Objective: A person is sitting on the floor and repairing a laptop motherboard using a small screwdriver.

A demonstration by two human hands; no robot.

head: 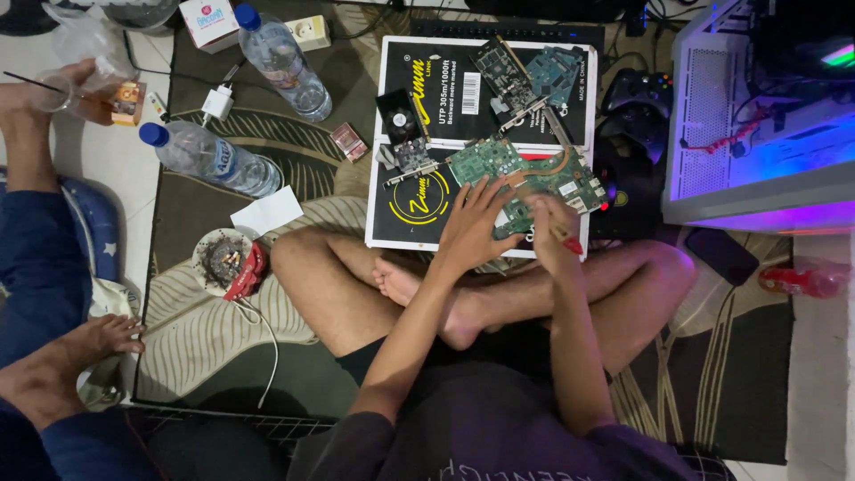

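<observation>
- I sit cross-legged on a patterned rug (267, 151), and a flat black and white box (401, 218) lies on the rug just past my shins.
- A green circuit board (525, 174) lies on the near right part of the box, with a copper pipe curving across it.
- My left hand (476, 227) lies flat on the near edge of the circuit board, its fingers spread and pressing down.
- My right hand (552, 233) is closed around a red-handled tool (568, 240) at the board's near right edge; I cannot tell where the tip touches.
- A small black fan (398, 116) lies on the box just left of the circuit board, with a smaller card (411, 158) beside it.
- Two more boards (525, 76) lie on the far half of the box, beyond the circuit board.
- A black game controller (639, 89) lies off the right side of the box, next to a white computer case (757, 134) lit purple and blue.
- Two plastic water bottles (214, 160) lie on the rug left of the box, well apart from it, with a white charger (216, 104) between them.
- A round ashtray (223, 260) sits on the rug near my left knee, left of the box, with a sheet of white paper (267, 211) just beyond it.
- Another person's feet and blue sleeve (36, 258) show far to the left of the box.
</observation>
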